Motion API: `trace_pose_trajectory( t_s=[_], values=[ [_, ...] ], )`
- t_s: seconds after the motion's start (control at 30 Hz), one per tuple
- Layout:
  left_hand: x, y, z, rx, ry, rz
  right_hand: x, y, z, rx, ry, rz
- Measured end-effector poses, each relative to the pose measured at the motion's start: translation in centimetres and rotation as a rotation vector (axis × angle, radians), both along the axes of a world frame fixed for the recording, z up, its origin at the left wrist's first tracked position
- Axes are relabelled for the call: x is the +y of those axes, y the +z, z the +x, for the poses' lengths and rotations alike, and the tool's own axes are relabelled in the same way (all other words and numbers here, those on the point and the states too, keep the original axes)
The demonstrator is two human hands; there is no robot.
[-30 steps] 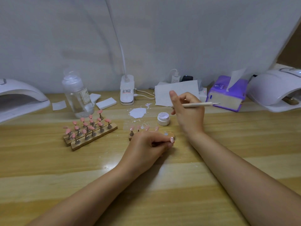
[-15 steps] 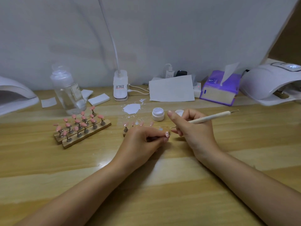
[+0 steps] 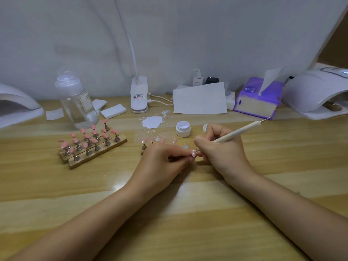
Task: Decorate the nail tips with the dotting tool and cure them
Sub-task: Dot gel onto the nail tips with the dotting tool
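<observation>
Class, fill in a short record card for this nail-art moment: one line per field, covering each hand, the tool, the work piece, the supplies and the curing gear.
left hand: pinches a pink nail tip on its stand
right hand: grips the dotting tool like a pen
tool end: at the held tip
open jar: behind the hands
spare tips: rack of pink tips, left
curing lamps: left lamp and right lamp at the table's far corners

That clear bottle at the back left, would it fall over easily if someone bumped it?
Probably fairly easily: the clear bottle stands tall and narrow, and it looks mostly empty, so likely light. Its smooth sides may also be slippery. If it tipped forward, it could hit the pink nail tips standing nearby.
</observation>
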State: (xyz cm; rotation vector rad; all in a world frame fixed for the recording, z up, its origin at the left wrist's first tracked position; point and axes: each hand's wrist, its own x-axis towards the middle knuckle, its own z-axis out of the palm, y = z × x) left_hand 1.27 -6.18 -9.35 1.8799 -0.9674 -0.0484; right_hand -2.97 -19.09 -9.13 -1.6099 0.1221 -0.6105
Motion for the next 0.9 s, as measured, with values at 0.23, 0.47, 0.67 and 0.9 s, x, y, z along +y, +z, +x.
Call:
trace_pose_trajectory(
  t_s=[0.23,0.47,0.67,0.9],
  values=[
    [0.08,-0.02,0.04,0.018,0.021,0.004,0.12,0.16,-0.06,0.005,0.01,0.017],
    [0.15,0.03,0.01,0.021,0.029,0.022,0.07,0.09,-0.01,0.011,0.019,0.038],
    [0.1,0.24,-0.2,0.021,0.018,0.019,0.17,0.2,-0.03,0.014,0.017,0.038],
    [-0.01,0.15,-0.11,-0.014,0.004,0.017,0.22,0.31,-0.11,0.01,0.036,0.052]
  ],
)
